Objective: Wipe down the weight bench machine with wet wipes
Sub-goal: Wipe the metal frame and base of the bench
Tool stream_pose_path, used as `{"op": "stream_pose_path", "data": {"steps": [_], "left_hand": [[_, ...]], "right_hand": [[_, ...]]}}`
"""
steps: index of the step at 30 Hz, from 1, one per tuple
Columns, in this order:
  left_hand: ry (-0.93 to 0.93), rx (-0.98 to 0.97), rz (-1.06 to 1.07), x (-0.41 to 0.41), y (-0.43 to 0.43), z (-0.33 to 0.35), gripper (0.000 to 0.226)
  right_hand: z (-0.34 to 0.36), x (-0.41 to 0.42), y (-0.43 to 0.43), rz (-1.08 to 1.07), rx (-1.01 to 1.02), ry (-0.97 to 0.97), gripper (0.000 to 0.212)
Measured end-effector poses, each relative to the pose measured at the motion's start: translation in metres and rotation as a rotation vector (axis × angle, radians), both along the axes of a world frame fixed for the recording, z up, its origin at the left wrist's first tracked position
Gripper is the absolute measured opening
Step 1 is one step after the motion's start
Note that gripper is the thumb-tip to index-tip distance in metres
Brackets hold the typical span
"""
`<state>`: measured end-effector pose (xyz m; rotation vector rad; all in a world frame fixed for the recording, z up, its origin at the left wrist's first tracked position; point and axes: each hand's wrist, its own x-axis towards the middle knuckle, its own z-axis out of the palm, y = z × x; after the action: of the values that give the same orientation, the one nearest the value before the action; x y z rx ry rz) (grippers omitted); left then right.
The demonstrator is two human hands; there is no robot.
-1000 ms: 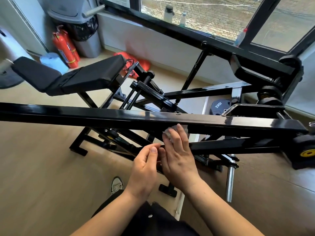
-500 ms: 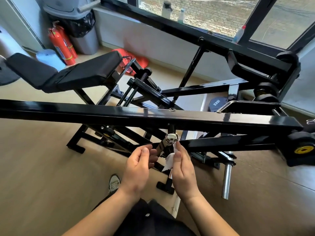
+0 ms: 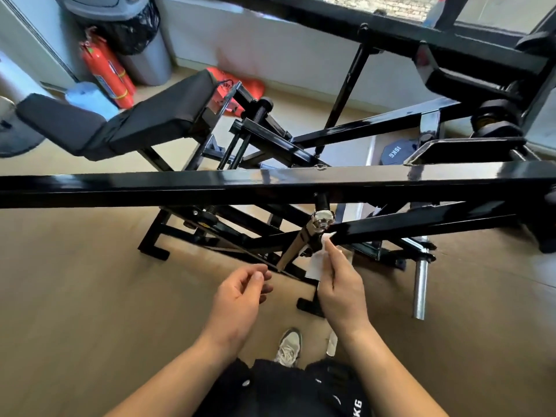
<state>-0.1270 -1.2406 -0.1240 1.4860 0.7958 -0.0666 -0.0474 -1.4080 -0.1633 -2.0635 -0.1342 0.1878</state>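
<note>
The fingers of the left hand [image 3: 240,293], on the chrome lever [image 3: 296,246] half a second ago, now hang loosely curled below it, holding nothing. The right hand [image 3: 341,291] pinches a white wipe [image 3: 315,264] against the lever's joint, under the glossy black beam [image 3: 210,188] of the weight bench machine [image 3: 156,118].

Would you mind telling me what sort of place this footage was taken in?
Probably a small gym room: a padded bench, a black steel machine frame, and a plate marked 15KG.
</note>
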Motion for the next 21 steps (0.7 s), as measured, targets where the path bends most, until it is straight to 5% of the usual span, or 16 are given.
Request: {"op": "stream_pose_path", "data": {"steps": [6,11,21], "left_hand": [[-0.112,-0.159,-0.334,0.009,0.009,0.03,0.026],[-0.065,-0.387,-0.322,0.0,0.031,0.033,0.052],[0.096,-0.398,-0.289,-0.033,0.051,0.009,0.034]], "right_hand": [[0.036,-0.055,0.041,0.049,0.113,-0.161,0.042],[0.041,-0.084,0.078,0.119,0.108,-0.07,0.042],[0.046,-0.144,0.087,-0.161,0.035,0.017,0.05]]}}
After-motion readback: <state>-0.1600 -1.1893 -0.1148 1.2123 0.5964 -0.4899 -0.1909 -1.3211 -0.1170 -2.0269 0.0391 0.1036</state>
